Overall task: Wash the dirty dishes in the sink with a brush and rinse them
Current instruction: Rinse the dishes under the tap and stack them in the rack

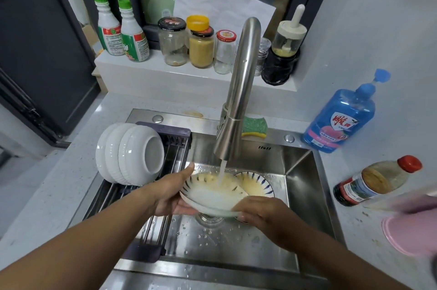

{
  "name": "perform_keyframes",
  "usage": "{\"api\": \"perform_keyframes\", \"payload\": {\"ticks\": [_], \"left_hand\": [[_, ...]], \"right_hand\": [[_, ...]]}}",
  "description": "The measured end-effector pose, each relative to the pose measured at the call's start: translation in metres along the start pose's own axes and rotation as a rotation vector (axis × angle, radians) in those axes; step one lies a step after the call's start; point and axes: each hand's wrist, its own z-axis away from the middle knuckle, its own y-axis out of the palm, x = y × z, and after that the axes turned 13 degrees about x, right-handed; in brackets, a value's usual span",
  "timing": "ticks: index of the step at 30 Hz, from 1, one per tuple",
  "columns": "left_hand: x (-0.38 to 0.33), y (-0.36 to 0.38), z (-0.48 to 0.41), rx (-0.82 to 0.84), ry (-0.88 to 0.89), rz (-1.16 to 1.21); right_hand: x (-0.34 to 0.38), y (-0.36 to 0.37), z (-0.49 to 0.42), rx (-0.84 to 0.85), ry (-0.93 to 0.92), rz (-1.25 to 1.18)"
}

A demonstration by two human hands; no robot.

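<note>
A white plate [212,195] with dark rim strokes and yellow residue is held over the steel sink [300,176], under water running from the tap [236,105]. My left hand [170,192] grips its left rim, thumb on top. My right hand [262,214] holds its near right edge from below. A second dirty dish [257,185] with the same pattern lies in the sink behind the plate. No brush is visible.
Three white bowls [130,155] stand on a dark drying rack [170,148] over the sink's left side. A green sponge [255,126] lies behind the tap. Blue soap bottle [343,122], sauce bottle [376,183] and a pink object [411,233] sit on the right counter. Jars line the ledge.
</note>
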Motion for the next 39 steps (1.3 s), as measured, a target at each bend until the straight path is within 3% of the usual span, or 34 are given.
{"api": "perform_keyframes", "payload": {"ticks": [4, 8, 11, 14, 18, 22, 25, 28, 30, 33, 35, 37, 39], "left_hand": [[0.003, -0.007, -0.005, 0.024, -0.001, 0.112], [0.010, -0.011, -0.009, 0.008, 0.184, 0.083], [0.014, -0.013, 0.002, 0.046, 0.333, -0.013], [0.021, -0.023, 0.010, 0.104, 0.370, -0.088], [0.025, -0.009, 0.015, 0.196, 0.345, -0.172], [0.026, 0.013, 0.013, 0.181, 0.363, -0.124], [0.025, 0.031, 0.012, 0.166, 0.400, -0.143], [0.027, 0.036, 0.018, 0.151, 0.432, -0.178], [0.031, 0.029, 0.021, 0.157, 0.436, -0.168], [0.036, 0.020, 0.026, 0.176, 0.456, -0.040], [0.039, 0.020, 0.029, 0.195, 0.491, 0.040], [0.041, 0.021, 0.030, 0.187, 0.524, 0.110], [0.042, 0.021, 0.031, 0.177, 0.559, 0.216]], "right_hand": [[0.011, -0.023, -0.013, 0.019, 0.071, -0.392], [0.012, -0.038, -0.026, 0.028, 0.101, -0.745], [0.006, -0.043, -0.037, -0.024, 0.155, -0.878], [-0.001, -0.038, -0.051, -0.081, 0.246, -0.963], [0.002, -0.022, -0.079, -0.248, 0.462, -0.873], [0.013, -0.001, -0.110, -0.383, 0.611, -0.511], [0.040, 0.008, -0.127, -0.338, 0.649, -0.568], [0.056, 0.010, -0.133, -0.069, 0.571, -0.456], [0.056, 0.005, -0.132, -0.045, 0.631, -0.492], [0.047, -0.010, -0.132, -0.225, 0.737, -0.695], [0.045, -0.020, -0.128, -0.180, 0.725, -0.712], [0.033, -0.018, -0.127, -0.314, 0.812, -0.671], [0.025, -0.010, -0.130, -0.460, 0.881, -0.854]]}}
